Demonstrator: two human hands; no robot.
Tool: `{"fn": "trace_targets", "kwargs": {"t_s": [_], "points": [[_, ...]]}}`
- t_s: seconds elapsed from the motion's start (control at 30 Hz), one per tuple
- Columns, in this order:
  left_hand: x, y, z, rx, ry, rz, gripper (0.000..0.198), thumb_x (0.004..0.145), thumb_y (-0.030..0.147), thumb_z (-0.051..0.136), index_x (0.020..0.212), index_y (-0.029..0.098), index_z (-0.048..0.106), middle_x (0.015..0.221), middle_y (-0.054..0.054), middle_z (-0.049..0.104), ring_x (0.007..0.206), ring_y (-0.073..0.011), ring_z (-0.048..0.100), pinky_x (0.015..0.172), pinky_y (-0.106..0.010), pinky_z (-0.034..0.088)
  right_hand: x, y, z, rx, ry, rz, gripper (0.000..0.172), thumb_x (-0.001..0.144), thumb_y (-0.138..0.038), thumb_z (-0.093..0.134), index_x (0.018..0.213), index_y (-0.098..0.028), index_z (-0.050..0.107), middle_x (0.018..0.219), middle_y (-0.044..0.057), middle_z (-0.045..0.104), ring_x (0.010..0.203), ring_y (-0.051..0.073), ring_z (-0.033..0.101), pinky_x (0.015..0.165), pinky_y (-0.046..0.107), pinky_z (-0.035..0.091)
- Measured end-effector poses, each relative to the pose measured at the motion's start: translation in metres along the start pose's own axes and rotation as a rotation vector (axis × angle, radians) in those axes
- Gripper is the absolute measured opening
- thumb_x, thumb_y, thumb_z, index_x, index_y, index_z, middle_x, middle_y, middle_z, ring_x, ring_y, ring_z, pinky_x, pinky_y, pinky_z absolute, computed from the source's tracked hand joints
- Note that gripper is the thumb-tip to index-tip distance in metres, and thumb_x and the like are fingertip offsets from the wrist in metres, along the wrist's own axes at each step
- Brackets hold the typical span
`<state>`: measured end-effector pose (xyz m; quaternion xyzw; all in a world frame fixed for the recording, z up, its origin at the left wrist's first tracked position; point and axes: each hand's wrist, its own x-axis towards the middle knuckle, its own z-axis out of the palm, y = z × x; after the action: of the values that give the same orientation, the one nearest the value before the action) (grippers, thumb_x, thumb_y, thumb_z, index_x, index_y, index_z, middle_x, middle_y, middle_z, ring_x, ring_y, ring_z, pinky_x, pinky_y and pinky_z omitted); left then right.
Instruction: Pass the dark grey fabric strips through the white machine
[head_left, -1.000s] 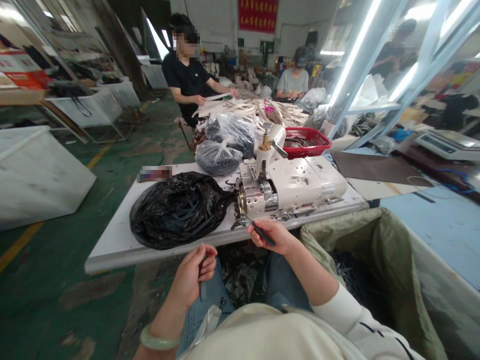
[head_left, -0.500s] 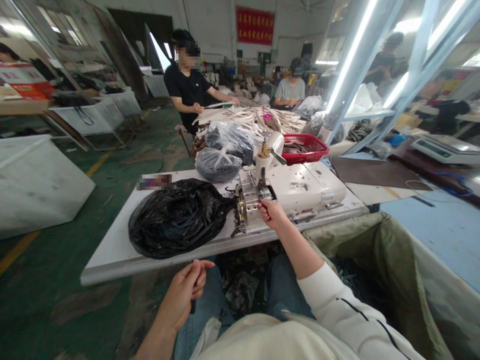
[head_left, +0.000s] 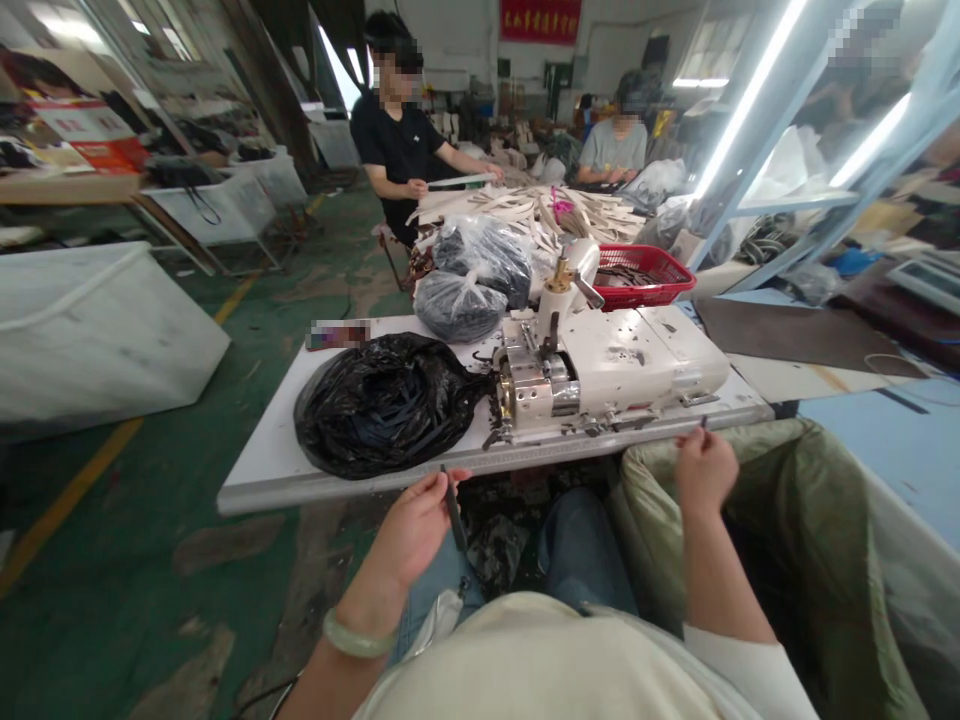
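My left hand [head_left: 416, 520] is closed, pinching a short dark strip [head_left: 455, 515] in front of the table edge. My right hand [head_left: 706, 470] is closed too, above the rim of a green sack [head_left: 646, 492]. The tip of a dark strip [head_left: 703, 424] pokes out of its fingers; the rest is hidden. Between and beyond both hands, a white sewing-type machine [head_left: 637, 350] with a metal working end stands on the white table [head_left: 255, 452]. Left of it lies a black plastic bag [head_left: 330, 425], open at the top, with dark strips inside.
Clear bags of dark pieces [head_left: 459, 308] sit behind the machine, next to a red basket [head_left: 651, 258]. Farther back, a person [head_left: 397, 135] handles a pale strip over a heap of pale strips [head_left: 510, 208]. A lit metal frame [head_left: 750, 120] rises at the right.
My right hand has left the machine's metal end and moved right, over the sack. My left hand has risen, and its dark strip shows more fully. The camera view has shifted.
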<state>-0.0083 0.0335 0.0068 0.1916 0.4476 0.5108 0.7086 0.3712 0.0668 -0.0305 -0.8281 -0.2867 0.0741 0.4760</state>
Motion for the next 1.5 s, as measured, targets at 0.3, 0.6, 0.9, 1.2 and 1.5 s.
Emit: {"fn": "trace_targets", "kwargs": {"t_s": [0.3,0.6,0.9,1.2,1.5], "points": [[0.009,-0.004,0.04,0.072,-0.135,0.067,0.021,0.071,0.026,0.074,0.082,0.009,0.072,0.054,0.003,0.044,0.051,-0.0045,0.036,0.046,-0.016,0.028,-0.084,-0.03,-0.009,0.571,-1.071,0.27,0.053,0.082,-0.061,0.054,0.099,-0.012,0.064,0.099,0.019,0.067,0.094,0.029,0.064,0.08,0.041,0.05],[-0.003,-0.002,0.029,0.364,-0.125,0.209,0.027,0.077,0.035,0.068,0.088,0.011,0.072,0.054,0.004,0.044,0.05,-0.006,0.038,0.048,-0.019,0.028,-0.169,-0.077,0.04,0.873,-1.997,0.911,0.026,0.086,-0.036,0.064,0.084,-0.01,0.062,0.049,-0.008,0.039,0.033,0.001,0.025,0.033,0.011,0.016],[0.001,-0.003,0.026,0.312,-0.049,0.183,0.028,0.073,0.038,0.071,0.082,0.012,0.072,0.074,-0.003,0.062,0.06,-0.0085,0.049,0.058,-0.021,0.043,-0.173,-0.084,0.026,0.729,-1.666,0.549,0.039,0.078,-0.042,0.072,0.092,-0.006,0.069,0.086,0.015,0.072,0.069,0.017,0.069,0.062,0.023,0.055],[0.008,-0.01,0.03,0.384,-0.1,0.161,0.03,0.076,0.043,0.066,0.081,0.013,0.068,0.061,0.001,0.058,0.049,-0.0071,0.043,0.045,-0.018,0.033,-0.165,-0.088,0.043,0.786,-1.944,0.812,0.058,0.098,-0.05,0.031,0.107,-0.003,0.063,0.093,0.019,0.069,0.078,0.019,0.069,0.066,0.026,0.055],[0.011,-0.009,0.029,0.35,-0.075,0.148,0.029,0.075,0.042,0.067,0.081,0.013,0.069,0.061,0.001,0.057,0.05,-0.0073,0.044,0.046,-0.018,0.036,-0.165,-0.093,0.046,0.742,-1.972,0.909,0.058,0.099,-0.048,0.027,0.106,-0.002,0.062,0.09,0.018,0.069,0.079,0.018,0.069,0.067,0.024,0.055]]}}
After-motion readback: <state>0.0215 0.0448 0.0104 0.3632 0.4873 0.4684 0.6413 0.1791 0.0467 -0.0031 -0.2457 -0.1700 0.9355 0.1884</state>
